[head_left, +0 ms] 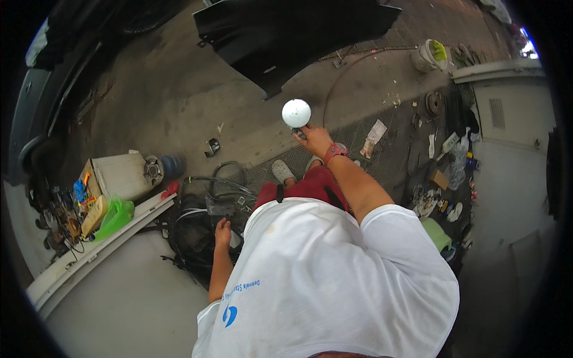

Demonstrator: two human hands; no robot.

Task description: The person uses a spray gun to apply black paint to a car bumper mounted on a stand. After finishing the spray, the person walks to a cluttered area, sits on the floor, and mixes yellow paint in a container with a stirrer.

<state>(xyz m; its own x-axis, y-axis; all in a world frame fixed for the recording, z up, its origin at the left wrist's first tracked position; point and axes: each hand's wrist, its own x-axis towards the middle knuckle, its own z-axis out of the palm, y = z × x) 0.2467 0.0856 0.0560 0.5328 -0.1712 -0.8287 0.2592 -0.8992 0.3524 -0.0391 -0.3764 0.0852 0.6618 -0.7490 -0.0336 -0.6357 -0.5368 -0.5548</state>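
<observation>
Round white-topped tool [296, 112], its top a smooth disc, is clasped in the grip of the right hand [316, 142], over the rough concrete floor [173, 101], near a sleek, curved black panel [280, 45]. The left hand [222, 234] hangs beside the creased fabric shirt [334, 268]; its grip I cannot tell.

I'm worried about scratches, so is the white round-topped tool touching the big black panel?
Apart: the head view shows a strip of floor between the white round-topped tool and the black panel.
</observation>
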